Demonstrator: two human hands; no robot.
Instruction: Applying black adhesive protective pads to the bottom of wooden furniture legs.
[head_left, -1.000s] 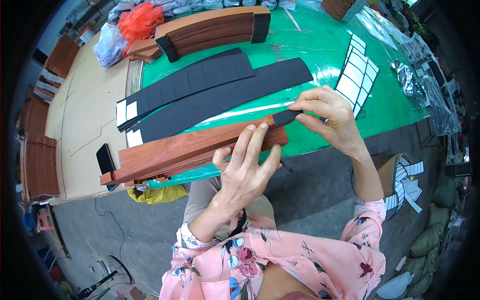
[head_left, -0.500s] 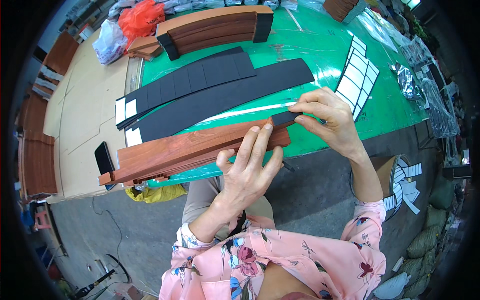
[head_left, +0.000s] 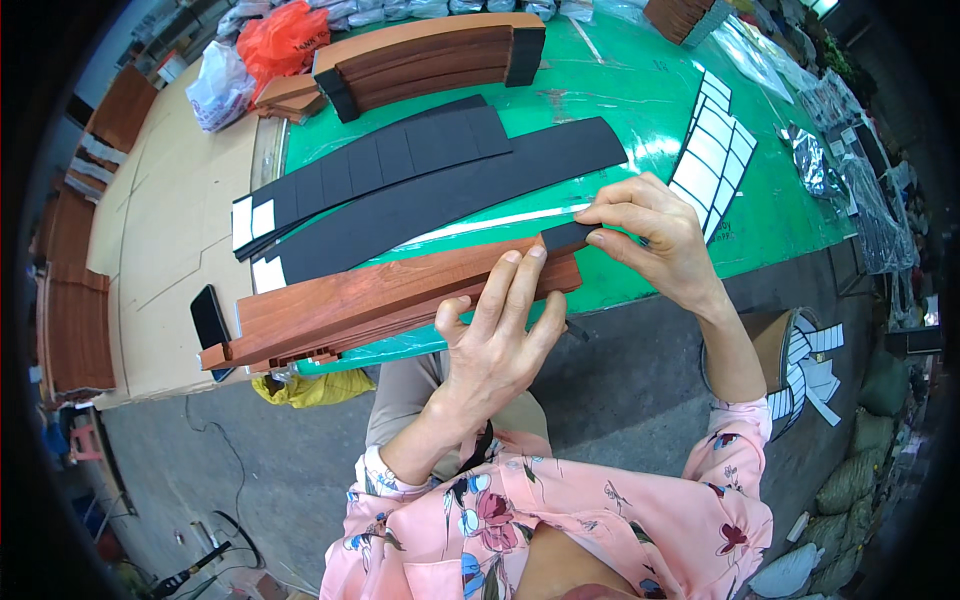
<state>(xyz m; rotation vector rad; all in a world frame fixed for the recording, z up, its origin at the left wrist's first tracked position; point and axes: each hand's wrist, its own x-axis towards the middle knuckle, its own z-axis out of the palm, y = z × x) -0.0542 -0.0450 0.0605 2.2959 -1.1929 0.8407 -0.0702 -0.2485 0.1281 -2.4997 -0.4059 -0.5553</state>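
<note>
In the head view, the middle of the frame is taken up by a stack of reddish-brown wooden pieces (head_left: 370, 285), running aslant from left of centre up toward the right along the near edge of the green-topped bench (head_left: 610, 90). A short black strip (head_left: 568, 236) lies at the right end of the top piece. The left hand (head_left: 490, 350) reaches up from the lower edge, back of the hand showing, fingers spread and slightly bent; two fingertips touch the wood just beside the strip, but whether the hand grips the stack cannot be told. The right hand (head_left: 665, 245), right of centre, is nearly closed, pinching the strip's right end between thumb and fingers. Beyond the stack lie a plain black sheet (head_left: 470, 190) and, partly over it, a black sheet with cross lines (head_left: 370, 165). In the upper right is a sheet of white panels with black borders (head_left: 712, 145). An arched wooden stack (head_left: 420, 70) with black pieces at both ends stands at the top, with a red bag (head_left: 282, 45) and a white bag (head_left: 220, 85) to its left. A dark phone (head_left: 209, 318) lies by the stack's left end, partly on brown cardboard (head_left: 170, 250).
</note>
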